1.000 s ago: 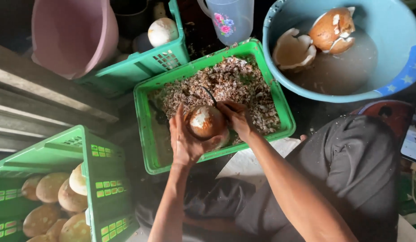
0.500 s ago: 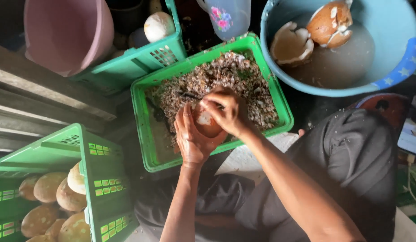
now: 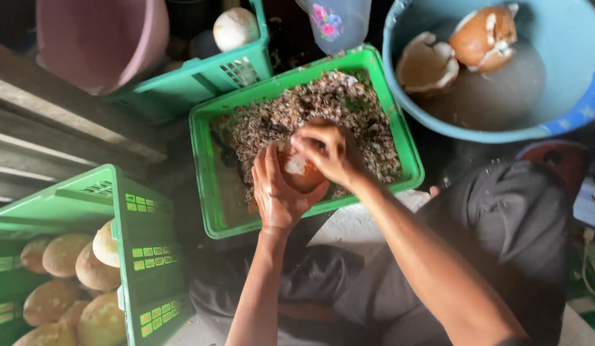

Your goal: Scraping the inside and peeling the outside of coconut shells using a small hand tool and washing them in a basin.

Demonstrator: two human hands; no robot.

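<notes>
The left hand (image 3: 276, 192) cups a brown coconut (image 3: 297, 170) over the green basket (image 3: 204, 186). The right hand (image 3: 329, 150) grips its top, peeling; next needs a firm pull.

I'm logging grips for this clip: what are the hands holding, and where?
One brown coconut: left hand cups its left side and underside, right hand covers its top.
</notes>
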